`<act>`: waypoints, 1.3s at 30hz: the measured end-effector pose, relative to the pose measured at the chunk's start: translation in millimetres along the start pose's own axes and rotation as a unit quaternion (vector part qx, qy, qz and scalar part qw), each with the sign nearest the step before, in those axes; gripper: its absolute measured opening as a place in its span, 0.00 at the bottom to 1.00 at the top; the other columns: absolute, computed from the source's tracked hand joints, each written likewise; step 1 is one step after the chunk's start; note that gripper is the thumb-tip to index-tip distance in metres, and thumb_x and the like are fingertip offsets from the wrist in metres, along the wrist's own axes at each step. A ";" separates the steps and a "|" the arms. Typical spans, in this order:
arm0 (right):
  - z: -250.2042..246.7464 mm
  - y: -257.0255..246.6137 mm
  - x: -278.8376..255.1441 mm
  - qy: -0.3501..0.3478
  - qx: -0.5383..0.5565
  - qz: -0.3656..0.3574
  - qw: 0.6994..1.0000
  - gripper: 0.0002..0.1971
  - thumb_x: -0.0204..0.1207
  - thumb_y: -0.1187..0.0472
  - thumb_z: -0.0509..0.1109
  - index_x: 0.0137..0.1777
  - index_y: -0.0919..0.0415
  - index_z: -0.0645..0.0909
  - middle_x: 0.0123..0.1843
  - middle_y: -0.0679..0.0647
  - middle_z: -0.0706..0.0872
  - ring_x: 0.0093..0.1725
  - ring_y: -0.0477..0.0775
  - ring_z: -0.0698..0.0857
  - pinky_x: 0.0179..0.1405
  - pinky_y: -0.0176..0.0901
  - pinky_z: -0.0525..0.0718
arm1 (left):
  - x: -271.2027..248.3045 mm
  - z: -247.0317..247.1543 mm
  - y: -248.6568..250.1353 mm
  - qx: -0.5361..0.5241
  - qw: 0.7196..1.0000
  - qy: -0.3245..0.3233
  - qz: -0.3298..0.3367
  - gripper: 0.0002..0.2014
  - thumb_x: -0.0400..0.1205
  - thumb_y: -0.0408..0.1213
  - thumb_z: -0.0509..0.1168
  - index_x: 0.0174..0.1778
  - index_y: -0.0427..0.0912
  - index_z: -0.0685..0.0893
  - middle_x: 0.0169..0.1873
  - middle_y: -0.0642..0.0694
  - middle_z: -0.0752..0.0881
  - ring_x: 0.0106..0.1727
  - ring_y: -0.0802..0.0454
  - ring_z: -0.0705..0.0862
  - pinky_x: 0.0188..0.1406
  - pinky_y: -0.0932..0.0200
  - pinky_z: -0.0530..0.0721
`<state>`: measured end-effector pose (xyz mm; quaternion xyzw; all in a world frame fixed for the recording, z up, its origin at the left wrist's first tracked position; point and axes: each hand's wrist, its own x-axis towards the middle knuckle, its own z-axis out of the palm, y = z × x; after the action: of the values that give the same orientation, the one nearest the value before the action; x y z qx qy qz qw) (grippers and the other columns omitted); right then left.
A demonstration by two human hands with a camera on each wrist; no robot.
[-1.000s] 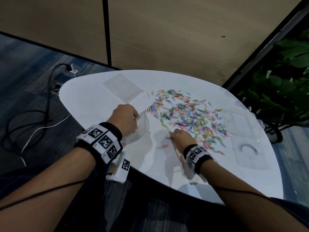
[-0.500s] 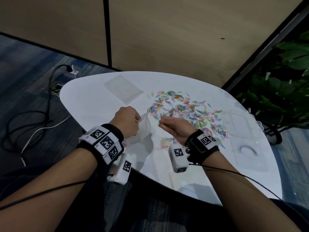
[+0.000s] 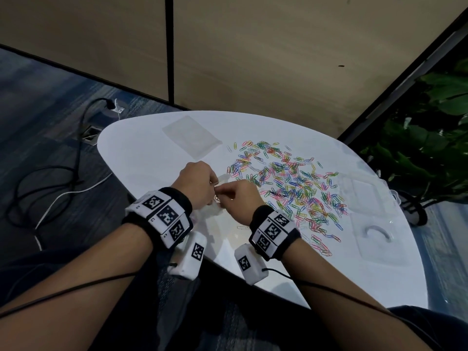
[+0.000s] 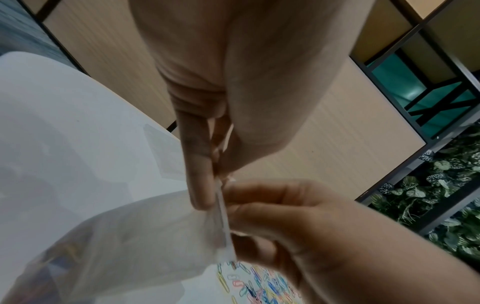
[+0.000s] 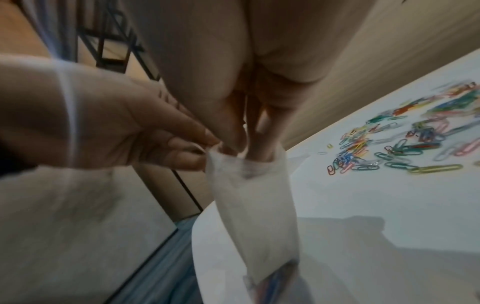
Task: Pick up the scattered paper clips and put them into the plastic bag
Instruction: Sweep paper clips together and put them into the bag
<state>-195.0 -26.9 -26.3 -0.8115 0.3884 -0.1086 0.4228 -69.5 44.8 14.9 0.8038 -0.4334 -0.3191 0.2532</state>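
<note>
Coloured paper clips (image 3: 291, 184) lie scattered over the middle of the white table (image 3: 141, 158); the right wrist view shows them as a heap (image 5: 415, 148). My left hand (image 3: 214, 184) pinches the rim of a clear plastic bag (image 3: 224, 179) and holds it up near the table's front edge. The bag (image 5: 259, 205) hangs with its mouth upward and a few clips (image 5: 280, 277) at its bottom. My right hand (image 3: 221, 196) meets the left one, its pinched fingertips (image 5: 259, 152) dipped into the bag's mouth. A reddish clip (image 3: 217, 198) shows there.
A second flat clear bag (image 3: 192, 136) lies at the table's back left. Clear plastic box parts (image 3: 364, 191) (image 3: 377, 239) sit at the right. A leafy plant (image 3: 430, 148) stands beyond the right edge, and cables (image 3: 50, 178) trail on the floor to the left.
My right hand left the clip pile, rose and moved left to the bag's mouth. My left hand kept hold of the bag and lifted it a little.
</note>
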 end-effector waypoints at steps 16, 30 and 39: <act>-28.7 159.8 -52.5 -0.170 -0.520 -0.075 0.834 0.34 0.85 0.38 0.39 0.86 0.52 0.35 0.86 0.53 0.31 0.85 0.59 0.35 0.84 0.65 0.45 | -6.7 -4.6 -1.0 -0.009 0.999 -0.005 -0.030 0.15 0.81 0.22 0.62 0.56 0.36 0.91 0.45 0.36 0.94 0.46 0.41 0.94 0.57 0.48 0.91; -46.0 151.6 -19.9 -0.108 -0.479 -0.018 0.871 0.14 0.76 0.73 0.66 0.61 0.68 0.78 0.62 0.63 0.79 0.59 0.63 0.81 0.54 0.50 0.83 | -5.2 5.1 5.6 0.014 0.999 -0.021 -0.024 0.16 0.80 0.22 0.61 0.57 0.37 0.91 0.43 0.34 0.94 0.50 0.39 0.93 0.60 0.47 0.90; -92.9 138.2 -9.0 0.063 -0.228 0.181 0.955 0.05 0.76 0.61 0.75 0.48 0.58 0.92 0.42 0.52 0.92 0.38 0.47 0.87 0.41 0.33 0.86 | -7.2 15.8 10.3 0.034 0.998 -0.046 -0.011 0.17 0.82 0.24 0.60 0.61 0.37 0.90 0.46 0.36 0.94 0.49 0.43 0.93 0.59 0.50 0.90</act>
<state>-322.4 -123.3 -74.0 -0.7943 0.5686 0.0104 0.2139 -89.6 43.9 13.5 0.8009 -0.4465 -0.3440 0.2020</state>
